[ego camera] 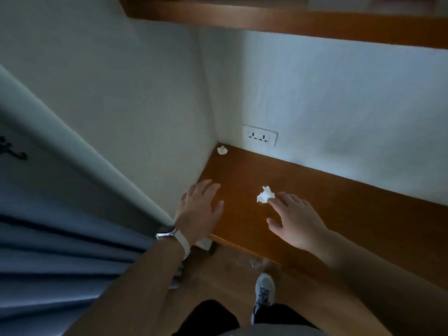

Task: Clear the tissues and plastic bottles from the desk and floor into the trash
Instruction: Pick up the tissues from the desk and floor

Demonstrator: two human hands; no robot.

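Note:
A crumpled white tissue (264,195) lies on the brown wooden desk (339,214). My right hand (294,219) reaches over the desk with fingers spread, its fingertips touching the tissue's right edge. A second small white tissue (222,150) sits in the desk's far left corner against the walls. My left hand (200,207), with a watch on its wrist, hovers open and flat over the desk's left end, holding nothing. A clear plastic item (259,263), hard to make out, lies on the floor below the desk edge.
White walls enclose the desk corner, with a double power outlet (260,136) just above the desktop. A wooden shelf (291,23) hangs overhead. A blue curtain (60,238) fills the left side. My shoe (264,291) stands on the wooden floor.

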